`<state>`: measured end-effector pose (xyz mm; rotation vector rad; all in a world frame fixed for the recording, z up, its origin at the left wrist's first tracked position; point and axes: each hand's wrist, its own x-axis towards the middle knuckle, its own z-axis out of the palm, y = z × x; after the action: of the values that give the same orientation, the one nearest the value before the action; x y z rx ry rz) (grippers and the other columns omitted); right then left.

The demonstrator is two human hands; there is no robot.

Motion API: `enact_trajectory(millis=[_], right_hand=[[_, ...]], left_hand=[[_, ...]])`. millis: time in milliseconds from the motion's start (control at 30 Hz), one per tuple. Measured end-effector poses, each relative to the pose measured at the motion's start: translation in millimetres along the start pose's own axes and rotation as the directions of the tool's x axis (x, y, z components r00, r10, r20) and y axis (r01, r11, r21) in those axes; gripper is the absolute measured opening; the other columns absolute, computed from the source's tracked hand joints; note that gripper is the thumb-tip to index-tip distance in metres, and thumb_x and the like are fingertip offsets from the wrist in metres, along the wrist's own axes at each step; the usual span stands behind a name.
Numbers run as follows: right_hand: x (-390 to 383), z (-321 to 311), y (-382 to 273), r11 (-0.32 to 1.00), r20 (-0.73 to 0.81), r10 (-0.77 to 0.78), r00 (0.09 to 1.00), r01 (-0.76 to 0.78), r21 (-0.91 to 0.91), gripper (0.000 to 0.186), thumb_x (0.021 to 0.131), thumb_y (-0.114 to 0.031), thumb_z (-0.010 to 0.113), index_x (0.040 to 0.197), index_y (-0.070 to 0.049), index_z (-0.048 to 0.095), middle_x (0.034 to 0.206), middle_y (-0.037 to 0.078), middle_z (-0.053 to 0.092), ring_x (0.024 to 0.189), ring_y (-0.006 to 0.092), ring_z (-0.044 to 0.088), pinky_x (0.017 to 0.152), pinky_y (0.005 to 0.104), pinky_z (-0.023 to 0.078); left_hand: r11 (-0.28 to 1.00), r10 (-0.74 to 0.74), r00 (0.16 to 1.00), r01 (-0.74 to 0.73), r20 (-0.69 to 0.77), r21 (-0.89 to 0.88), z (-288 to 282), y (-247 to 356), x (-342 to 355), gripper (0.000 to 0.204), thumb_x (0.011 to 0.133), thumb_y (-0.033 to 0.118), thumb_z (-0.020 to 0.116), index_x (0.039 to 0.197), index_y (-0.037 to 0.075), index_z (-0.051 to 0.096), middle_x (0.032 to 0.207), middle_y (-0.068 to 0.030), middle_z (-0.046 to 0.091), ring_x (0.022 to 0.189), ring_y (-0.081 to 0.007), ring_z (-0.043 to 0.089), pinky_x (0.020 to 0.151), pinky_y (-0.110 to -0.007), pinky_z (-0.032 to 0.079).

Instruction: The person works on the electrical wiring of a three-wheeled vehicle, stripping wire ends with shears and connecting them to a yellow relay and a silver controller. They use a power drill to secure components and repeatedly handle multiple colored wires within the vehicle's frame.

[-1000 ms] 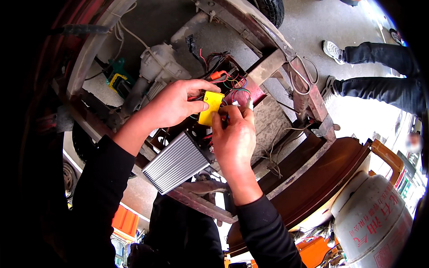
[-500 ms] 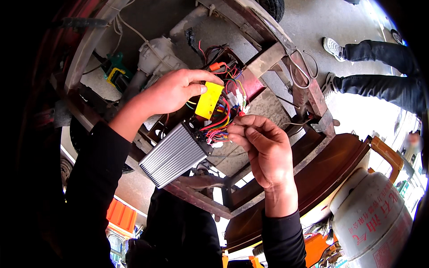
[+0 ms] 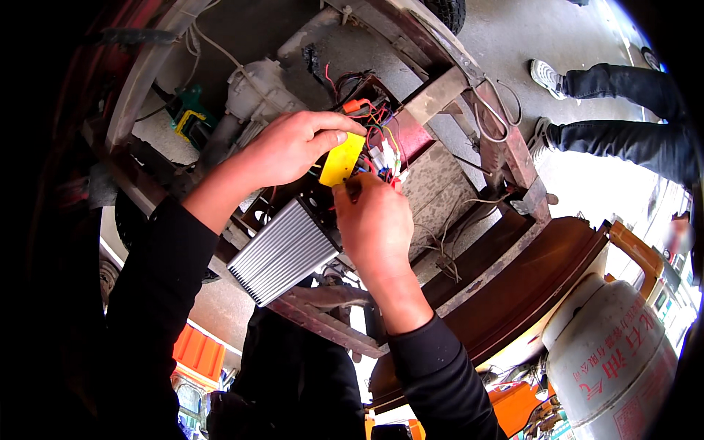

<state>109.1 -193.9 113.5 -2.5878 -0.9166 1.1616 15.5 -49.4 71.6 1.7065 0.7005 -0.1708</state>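
My left hand [image 3: 286, 147] pinches a yellow rectangular piece [image 3: 342, 158] by its upper end, the thumb on its face and the index finger along its top edge. My right hand [image 3: 375, 220] has come up against the lower end of that piece. Its fingers are curled and closed; what they grip is hidden behind the hand. Coloured wires with white plug connectors [image 3: 386, 157] show just beyond my right knuckles. Below the yellow piece lies a silver finned metal box [image 3: 282, 253], left of my right wrist.
A rusty metal frame [image 3: 440, 95] surrounds the work. A grey gearbox-like casting [image 3: 260, 88] lies beyond my left hand. At right stand a brown curved panel [image 3: 528, 279] and a grey gas cylinder [image 3: 612, 359]. Another person's legs [image 3: 623, 136] are at upper right.
My right hand has moved left and up from the wire bundle to the yellow piece's lower end, now covering many of the wires. My left hand and the yellow piece have shifted only slightly.
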Motion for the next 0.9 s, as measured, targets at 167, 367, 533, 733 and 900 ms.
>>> enact_trajectory(millis=[167,367,533,733,900], right_hand=[[6,-1,8,0.984,0.062,0.053,0.997,-0.062,0.164,0.026,0.087,-0.033,0.069,0.092,-0.007,0.072,0.085,0.019,0.072,0.083,0.0376,0.07,0.077,0.0465,0.056],[13,-1,8,0.931,0.09,0.134,0.987,-0.156,0.329,0.026,0.085,-0.029,0.07,0.093,-0.004,0.073,0.082,0.021,0.071,0.085,0.0385,0.07,0.079,0.0454,0.054],[6,-8,18,0.832,0.041,0.042,0.998,-0.058,0.552,0.018,0.085,-0.012,0.065,0.097,0.001,0.066,0.078,0.015,0.069,0.069,0.0254,0.067,0.068,0.0371,0.053],[-18,-31,36,0.431,0.175,-0.025,0.984,-0.147,0.89,0.014,0.095,0.007,0.042,0.102,0.011,0.054,0.094,0.016,0.067,0.082,0.023,0.069,0.074,0.0318,0.058],[-21,-35,29,0.594,0.192,-0.041,0.981,-0.13,0.794,0.015,0.098,-0.006,0.057,0.106,0.006,0.059,0.087,0.015,0.071,0.078,0.0208,0.07,0.069,0.0305,0.057]], left_hand=[[1.0,-0.01,1.0,0.01,-0.011,-0.02,-1,-2,3,0.029,0.099,0.016,0.054,0.121,0.003,0.066,0.117,-0.0117,0.07,0.113,-0.0207,0.063,0.101,-0.032,0.045],[0.968,-0.052,0.997,0.037,-0.053,-0.248,7,-6,2,0.027,0.098,0.015,0.059,0.118,0.0,0.067,0.109,-0.0092,0.072,0.104,-0.0145,0.065,0.094,-0.029,0.049],[0.987,-0.056,0.993,0.039,-0.102,-0.159,11,-11,0,0.025,0.097,0.012,0.06,0.118,0.0,0.067,0.107,-0.0075,0.072,0.1,-0.0116,0.065,0.092,-0.028,0.05],[0.984,-0.052,0.972,0.011,-0.229,-0.175,23,-14,-5,0.025,0.097,0.014,0.062,0.116,-0.001,0.068,0.105,-0.0078,0.073,0.099,-0.0115,0.066,0.09,-0.028,0.051],[0.992,-0.01,0.963,-0.024,-0.269,-0.123,23,-13,-6,0.024,0.097,0.015,0.062,0.115,0.0,0.069,0.105,-0.0087,0.073,0.099,-0.0123,0.067,0.089,-0.028,0.052]])
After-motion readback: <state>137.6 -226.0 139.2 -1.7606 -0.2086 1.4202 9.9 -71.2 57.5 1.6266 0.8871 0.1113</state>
